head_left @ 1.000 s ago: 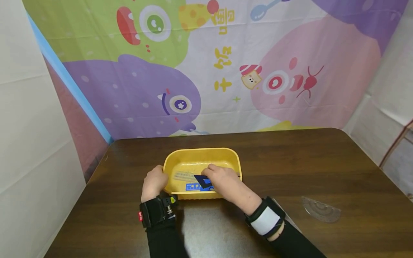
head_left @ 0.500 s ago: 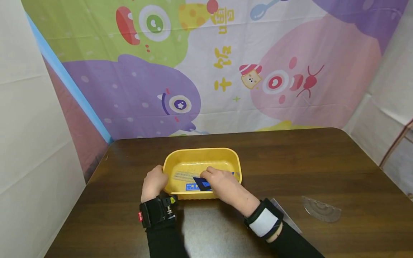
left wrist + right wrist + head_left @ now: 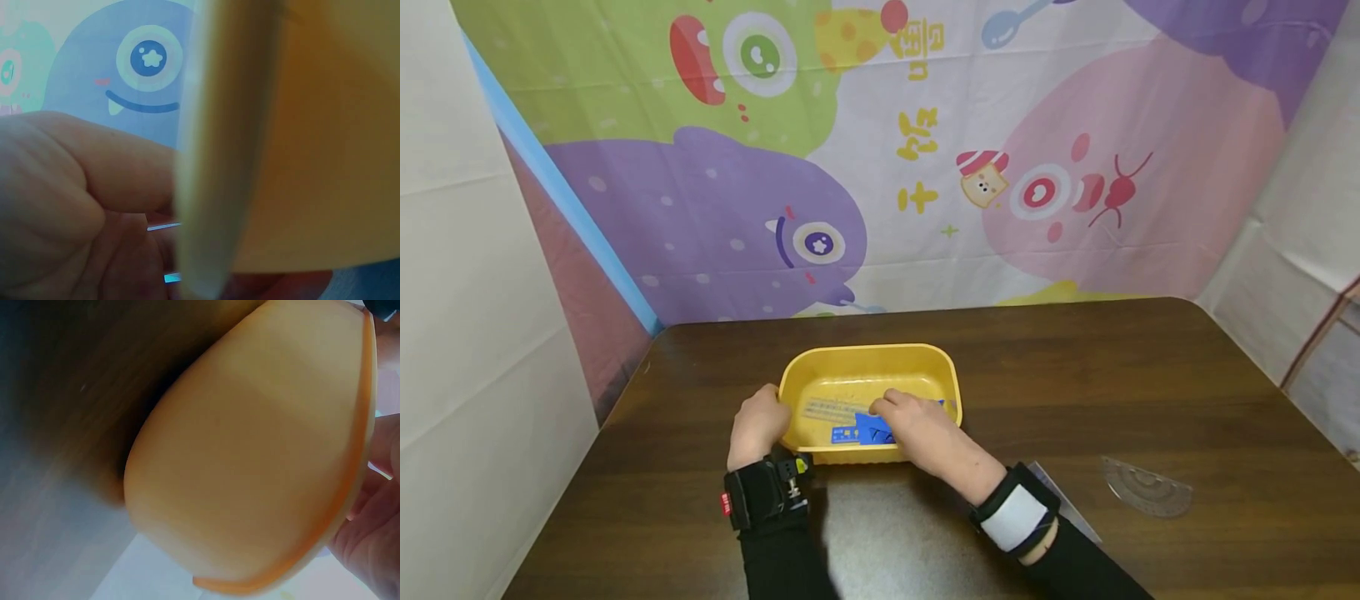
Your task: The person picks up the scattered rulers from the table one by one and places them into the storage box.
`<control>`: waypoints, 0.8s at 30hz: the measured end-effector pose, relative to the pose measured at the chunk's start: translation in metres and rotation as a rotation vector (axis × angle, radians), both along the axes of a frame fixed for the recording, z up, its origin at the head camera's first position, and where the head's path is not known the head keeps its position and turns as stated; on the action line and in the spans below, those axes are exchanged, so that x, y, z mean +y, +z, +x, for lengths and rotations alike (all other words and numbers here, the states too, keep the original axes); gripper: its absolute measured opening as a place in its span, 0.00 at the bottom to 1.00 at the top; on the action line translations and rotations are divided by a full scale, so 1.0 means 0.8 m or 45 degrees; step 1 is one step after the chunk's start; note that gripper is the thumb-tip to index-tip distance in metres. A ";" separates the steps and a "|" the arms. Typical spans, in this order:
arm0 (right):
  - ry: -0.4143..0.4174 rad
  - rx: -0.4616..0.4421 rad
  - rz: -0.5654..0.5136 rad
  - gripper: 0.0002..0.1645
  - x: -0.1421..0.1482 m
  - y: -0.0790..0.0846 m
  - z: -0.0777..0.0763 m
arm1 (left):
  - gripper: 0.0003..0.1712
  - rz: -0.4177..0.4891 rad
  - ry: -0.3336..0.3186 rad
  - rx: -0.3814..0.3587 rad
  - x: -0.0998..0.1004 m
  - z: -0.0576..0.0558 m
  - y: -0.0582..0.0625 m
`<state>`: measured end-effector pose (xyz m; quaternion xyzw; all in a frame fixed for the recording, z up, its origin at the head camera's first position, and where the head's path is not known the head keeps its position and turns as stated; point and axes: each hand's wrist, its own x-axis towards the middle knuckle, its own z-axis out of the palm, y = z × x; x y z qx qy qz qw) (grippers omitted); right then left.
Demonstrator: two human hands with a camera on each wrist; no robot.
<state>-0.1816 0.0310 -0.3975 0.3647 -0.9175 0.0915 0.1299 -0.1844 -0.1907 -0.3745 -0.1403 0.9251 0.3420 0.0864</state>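
A yellow plastic basin [image 3: 865, 354] stands on the brown table. My left hand [image 3: 762, 423] grips its left rim; in the left wrist view the thumb lies along the outside of the yellow wall [image 3: 325, 156]. My right hand [image 3: 917, 423] reaches over the near right side into the basin, fingers bent at a blue set square [image 3: 871, 428]. The hand covers most of that piece and hides the fingertips. Under its left end a blue stencil ruler [image 3: 842, 436] shows. A clear ruler [image 3: 831, 410] lies on the basin floor. The right wrist view shows the basin's outer wall [image 3: 244, 450].
On the table to the right lies a clear protractor [image 3: 1148, 487]. Another clear flat piece [image 3: 1075, 508] sits partly beneath the right forearm. A cartoon cloth [image 3: 925, 250] hangs behind the table's far edge, and white sheets [image 3: 490, 292] stand at both sides.
The set square in my right hand has tilted from a dark, raised angle to a flatter, bright blue one, after the hand shifted slightly left. My left hand stays at the rim.
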 end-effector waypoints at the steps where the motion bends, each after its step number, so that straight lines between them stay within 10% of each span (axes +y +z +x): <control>1: -0.004 0.016 -0.003 0.16 0.002 0.000 -0.001 | 0.17 0.001 0.001 -0.001 0.000 0.000 0.000; 24: -0.261 0.026 -0.163 0.15 0.095 0.013 -0.009 | 0.16 0.037 0.007 -0.008 0.001 0.001 0.001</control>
